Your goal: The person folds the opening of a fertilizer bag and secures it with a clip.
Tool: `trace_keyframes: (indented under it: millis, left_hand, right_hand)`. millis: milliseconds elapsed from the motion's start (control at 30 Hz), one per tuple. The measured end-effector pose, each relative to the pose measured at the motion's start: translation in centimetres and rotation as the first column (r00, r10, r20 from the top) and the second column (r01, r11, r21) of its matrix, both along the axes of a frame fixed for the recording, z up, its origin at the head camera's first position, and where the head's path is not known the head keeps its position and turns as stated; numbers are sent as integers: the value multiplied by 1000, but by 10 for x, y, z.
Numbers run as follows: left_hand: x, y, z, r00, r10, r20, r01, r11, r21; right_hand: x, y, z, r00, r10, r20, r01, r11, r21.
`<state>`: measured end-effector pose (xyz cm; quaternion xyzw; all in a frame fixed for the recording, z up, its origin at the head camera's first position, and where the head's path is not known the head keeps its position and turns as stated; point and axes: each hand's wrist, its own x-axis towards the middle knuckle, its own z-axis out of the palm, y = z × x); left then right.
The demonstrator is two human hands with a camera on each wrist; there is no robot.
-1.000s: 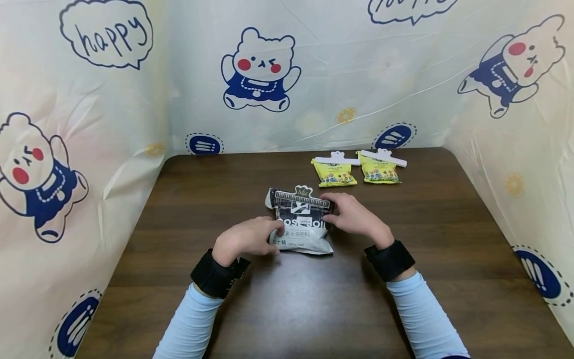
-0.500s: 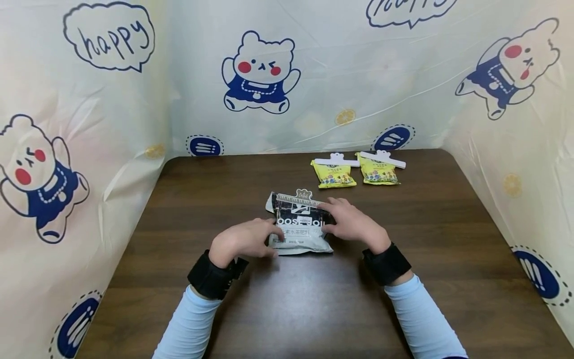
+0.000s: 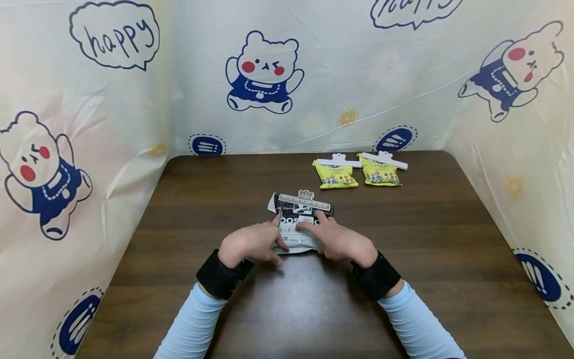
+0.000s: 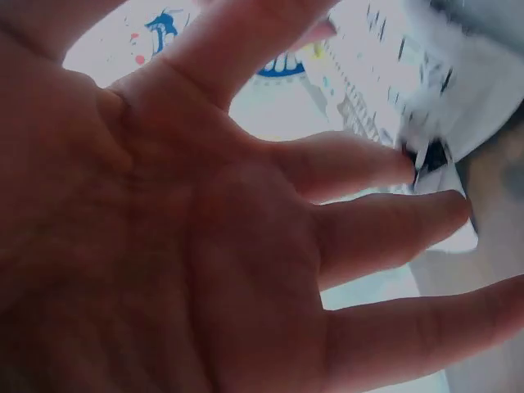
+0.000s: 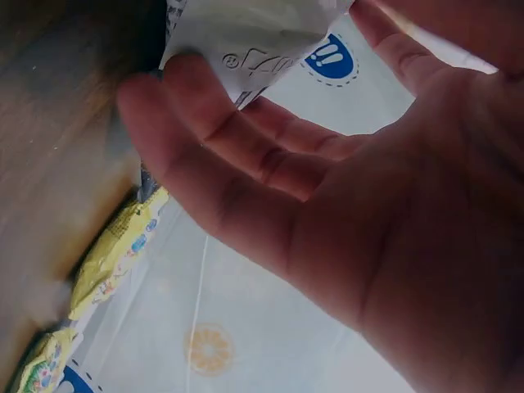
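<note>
A black-and-white printed bag [image 3: 293, 242] lies on the table in the head view, its top closed by a wide clip [image 3: 305, 201]. The left hand [image 3: 253, 243] is at the bag's left edge, its fingers fairly straight; in the left wrist view, the fingers [image 4: 385, 233] are spread beside the bag [image 4: 409, 65]. From the lower right, the right hand [image 3: 344, 243] reaches over the bag with fingers on its printed front. In the right wrist view, its fingers [image 5: 237, 180] extend along the bag [image 5: 254, 49] without closing round it. The hands partly cover the bag's sides.
Two yellow packets, the left one [image 3: 335, 177] and the right one [image 3: 381, 173], lie at the back of the brown table [image 3: 215, 189], each with a white clip on top. A printed curtain [image 3: 314, 89] surrounds the table's back and sides.
The right hand has moved from the bag's upper right side leftward and nearer, onto its front. The left hand has shifted slightly, one finger now higher along the bag. The bag stays nearly in place.
</note>
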<state>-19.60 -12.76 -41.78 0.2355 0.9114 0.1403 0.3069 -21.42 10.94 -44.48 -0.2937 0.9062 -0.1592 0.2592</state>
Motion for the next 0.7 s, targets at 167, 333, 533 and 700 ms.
trace_keyframes:
  millis: [167,333,533,700]
  left_hand:
    - [0,6,-5,1000,-16,10,16,1000,-15]
    - [0,8,-5,1000,-18,5,18,1000,-24]
    - [-1,7,-5,1000,-15,15,15,1000,1]
    - [-2,6,-5,1000,12,14,-12,1000,-2]
  right_hand:
    - [-2,-2,-4,1000,2,-29,-2,1000,11]
    - [-6,-2,-4,999,10,-38,-10,1000,-3]
    - [-12,-3,-7,999,10,-54,-12,999,-36]
    - [-18,-5,-11,997,-5,-72,1,998,-63]
